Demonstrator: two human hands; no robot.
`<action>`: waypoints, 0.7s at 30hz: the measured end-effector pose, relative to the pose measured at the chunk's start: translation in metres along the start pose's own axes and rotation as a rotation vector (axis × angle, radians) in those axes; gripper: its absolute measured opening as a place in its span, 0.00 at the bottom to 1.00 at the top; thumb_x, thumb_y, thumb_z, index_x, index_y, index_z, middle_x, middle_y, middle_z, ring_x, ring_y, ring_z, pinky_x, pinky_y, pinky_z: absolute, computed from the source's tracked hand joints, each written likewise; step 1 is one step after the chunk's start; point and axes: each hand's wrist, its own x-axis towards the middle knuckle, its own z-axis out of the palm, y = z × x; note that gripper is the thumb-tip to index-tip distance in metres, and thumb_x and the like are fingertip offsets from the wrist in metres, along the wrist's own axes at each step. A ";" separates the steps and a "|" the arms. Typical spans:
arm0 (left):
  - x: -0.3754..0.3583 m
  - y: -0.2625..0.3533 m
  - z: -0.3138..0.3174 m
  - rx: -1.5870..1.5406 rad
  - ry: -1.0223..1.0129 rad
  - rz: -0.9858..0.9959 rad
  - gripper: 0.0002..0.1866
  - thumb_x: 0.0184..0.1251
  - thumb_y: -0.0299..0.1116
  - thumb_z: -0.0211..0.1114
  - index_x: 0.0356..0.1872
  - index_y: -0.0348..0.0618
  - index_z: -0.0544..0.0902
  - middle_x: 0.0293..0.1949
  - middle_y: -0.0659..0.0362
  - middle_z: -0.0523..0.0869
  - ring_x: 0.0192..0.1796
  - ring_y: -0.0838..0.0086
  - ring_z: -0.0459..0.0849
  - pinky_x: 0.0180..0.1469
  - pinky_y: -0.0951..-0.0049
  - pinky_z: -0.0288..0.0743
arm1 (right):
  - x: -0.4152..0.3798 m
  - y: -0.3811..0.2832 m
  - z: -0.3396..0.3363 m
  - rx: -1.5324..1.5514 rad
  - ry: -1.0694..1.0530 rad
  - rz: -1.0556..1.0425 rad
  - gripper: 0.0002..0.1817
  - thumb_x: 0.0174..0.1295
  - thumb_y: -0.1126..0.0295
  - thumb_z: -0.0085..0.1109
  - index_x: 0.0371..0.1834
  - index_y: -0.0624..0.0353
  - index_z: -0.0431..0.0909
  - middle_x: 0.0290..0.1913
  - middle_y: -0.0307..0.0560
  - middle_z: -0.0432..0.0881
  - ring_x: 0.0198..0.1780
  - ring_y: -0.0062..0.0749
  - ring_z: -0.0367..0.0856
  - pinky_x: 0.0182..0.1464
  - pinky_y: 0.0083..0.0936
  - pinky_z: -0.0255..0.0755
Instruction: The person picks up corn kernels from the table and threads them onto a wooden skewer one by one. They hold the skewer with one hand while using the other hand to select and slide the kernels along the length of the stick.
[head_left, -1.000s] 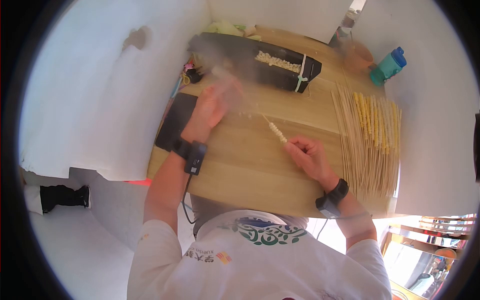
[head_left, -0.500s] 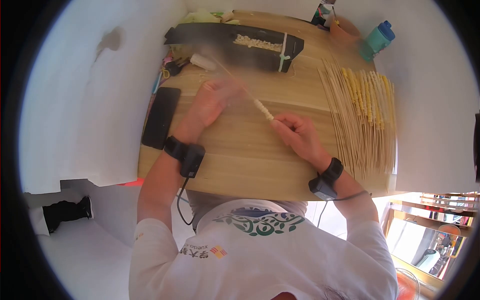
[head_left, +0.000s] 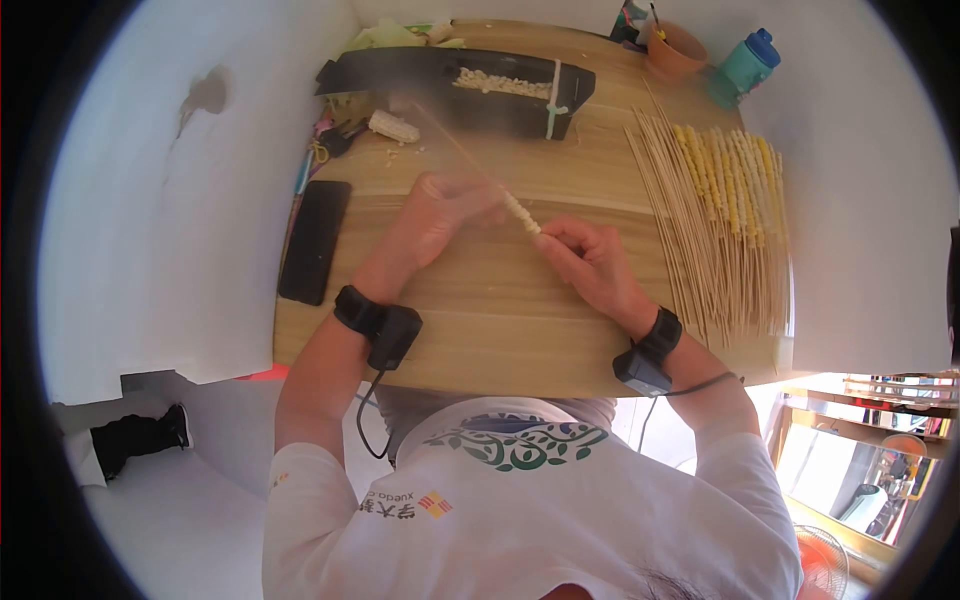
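Observation:
A thin wooden skewer (head_left: 452,143) slants across the middle of the table, its lower part threaded with pale corn kernels (head_left: 519,213). My right hand (head_left: 592,264) pinches the kernel-covered lower end between thumb and fingers. My left hand (head_left: 440,215) has its fingertips pressed together on the skewer just above the row of kernels; motion smears them slightly, and any single kernel between them is hidden. Ahead stands a black open container (head_left: 400,72) with loose kernels (head_left: 503,83) inside. A corn cob (head_left: 394,126) lies in front of it, with a few stray kernels nearby.
Bare skewers and kernel-threaded skewers (head_left: 735,185) lie in a row on the right of the wooden table (head_left: 480,330). A black phone (head_left: 315,243) rests at left. At the back right are a terracotta pot (head_left: 676,54) and a teal bottle (head_left: 742,72). White walls flank both sides.
My left hand has slid down along the skewer toward the kernels. My right hand still pinches the lower end. The whole view has shifted slightly.

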 end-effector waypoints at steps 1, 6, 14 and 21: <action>0.000 0.000 0.000 0.009 -0.005 0.003 0.11 0.69 0.31 0.65 0.44 0.32 0.86 0.35 0.58 0.86 0.36 0.78 0.82 0.39 0.79 0.75 | 0.000 0.000 0.000 -0.025 0.003 0.003 0.08 0.70 0.70 0.56 0.37 0.63 0.77 0.20 0.26 0.63 0.24 0.09 0.54 0.23 0.16 0.49; -0.001 0.007 -0.005 0.110 -0.007 0.039 0.11 0.70 0.32 0.63 0.44 0.34 0.86 0.34 0.59 0.86 0.34 0.80 0.81 0.38 0.80 0.75 | 0.002 0.000 0.000 -0.033 0.009 -0.012 0.08 0.71 0.70 0.56 0.37 0.63 0.77 0.21 0.25 0.65 0.24 0.08 0.55 0.24 0.15 0.50; 0.012 -0.002 -0.067 0.314 0.410 0.292 0.11 0.71 0.33 0.63 0.45 0.36 0.85 0.36 0.62 0.86 0.34 0.82 0.79 0.40 0.82 0.73 | -0.001 0.004 -0.003 0.098 0.033 -0.007 0.08 0.71 0.70 0.56 0.37 0.65 0.77 0.24 0.24 0.68 0.26 0.06 0.57 0.25 0.13 0.51; 0.018 -0.009 -0.049 0.982 0.321 0.517 0.09 0.63 0.28 0.68 0.42 0.38 0.85 0.35 0.60 0.81 0.36 0.77 0.79 0.40 0.76 0.72 | -0.001 0.003 -0.003 0.024 0.043 0.020 0.09 0.70 0.70 0.57 0.36 0.65 0.78 0.24 0.24 0.68 0.26 0.06 0.59 0.25 0.13 0.53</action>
